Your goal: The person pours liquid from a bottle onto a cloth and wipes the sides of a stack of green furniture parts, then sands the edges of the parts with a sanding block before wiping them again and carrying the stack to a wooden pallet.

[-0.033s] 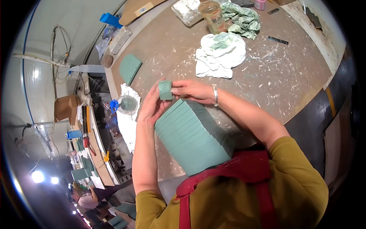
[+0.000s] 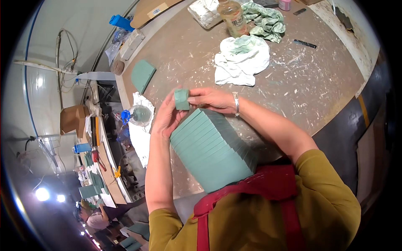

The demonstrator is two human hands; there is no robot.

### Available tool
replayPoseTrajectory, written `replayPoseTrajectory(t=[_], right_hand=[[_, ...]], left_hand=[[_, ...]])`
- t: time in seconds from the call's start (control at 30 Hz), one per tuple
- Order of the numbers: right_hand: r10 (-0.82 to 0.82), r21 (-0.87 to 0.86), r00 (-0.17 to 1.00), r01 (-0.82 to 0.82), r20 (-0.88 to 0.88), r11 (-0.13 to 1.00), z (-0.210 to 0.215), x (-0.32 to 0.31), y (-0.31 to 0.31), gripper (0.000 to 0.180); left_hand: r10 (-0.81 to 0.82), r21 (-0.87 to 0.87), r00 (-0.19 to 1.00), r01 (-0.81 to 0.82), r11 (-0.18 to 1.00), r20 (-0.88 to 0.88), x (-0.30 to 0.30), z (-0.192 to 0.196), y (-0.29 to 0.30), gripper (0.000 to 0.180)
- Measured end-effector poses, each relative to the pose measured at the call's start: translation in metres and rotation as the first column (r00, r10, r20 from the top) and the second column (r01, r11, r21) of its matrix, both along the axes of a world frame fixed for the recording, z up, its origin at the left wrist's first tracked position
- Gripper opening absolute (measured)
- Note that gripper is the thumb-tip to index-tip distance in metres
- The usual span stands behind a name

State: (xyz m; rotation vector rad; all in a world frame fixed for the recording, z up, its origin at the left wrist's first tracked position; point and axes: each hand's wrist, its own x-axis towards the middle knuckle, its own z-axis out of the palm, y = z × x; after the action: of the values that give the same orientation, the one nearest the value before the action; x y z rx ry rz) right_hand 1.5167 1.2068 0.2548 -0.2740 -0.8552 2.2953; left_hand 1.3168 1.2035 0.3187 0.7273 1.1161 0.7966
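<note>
A small green block-like piece (image 2: 181,99) sits between my hands, just beyond a row of green slabs (image 2: 209,150) packed face to face on the table. My left hand (image 2: 166,115) holds the piece from its left side, fingers curled behind it. The fingers of my right hand (image 2: 213,100) pinch its right edge; a metal bracelet circles that wrist. The row of slabs lies between my forearms and reaches back to my red apron. What the piece is exactly, I cannot tell.
On the brown table (image 2: 305,92) lie a white cloth (image 2: 243,60), a green-stained cloth (image 2: 270,25) and a bottle of yellowish liquid (image 2: 233,19). To the left are a loose green slab (image 2: 143,75) and a clear bottle with a blue cap (image 2: 140,115). A person (image 2: 98,219) is farther off, lower left.
</note>
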Motion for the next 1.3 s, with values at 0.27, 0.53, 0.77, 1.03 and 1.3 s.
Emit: replayPoseTrajectory(t=[0.27,0.53,0.77,1.03,1.3], right_hand=[[-0.157,-0.154,0.976,0.134,-0.149,0.979,-0.013,-0.001,0.003,0.042],[-0.386,0.099,0.831,0.38,0.402,0.92,0.007,0.062,-0.038,0.036],[-0.779,0.764,0.459,0.277,0.427,0.583,0.057,0.058,-0.074,0.034],[-0.653,0.711,0.45,0.056,0.609,0.701,0.078,0.055,-0.093,0.031],[-0.76,0.814,0.341,-0.027,0.553,0.58,0.076,0.046,-0.084,0.03]], left_hand=[[0.064,0.277,0.903,0.062,0.959,-0.424,0.009,0.008,-0.008,0.037],[0.196,0.4,0.374,0.611,0.683,-0.906,0.042,0.026,-0.075,0.023],[0.279,0.401,0.292,0.574,0.714,-0.915,0.047,0.024,-0.085,0.025],[0.287,0.375,0.242,0.604,0.703,-0.927,0.044,0.025,-0.084,0.022],[0.314,0.419,0.277,0.613,0.67,-0.908,0.046,0.022,-0.081,0.021]])
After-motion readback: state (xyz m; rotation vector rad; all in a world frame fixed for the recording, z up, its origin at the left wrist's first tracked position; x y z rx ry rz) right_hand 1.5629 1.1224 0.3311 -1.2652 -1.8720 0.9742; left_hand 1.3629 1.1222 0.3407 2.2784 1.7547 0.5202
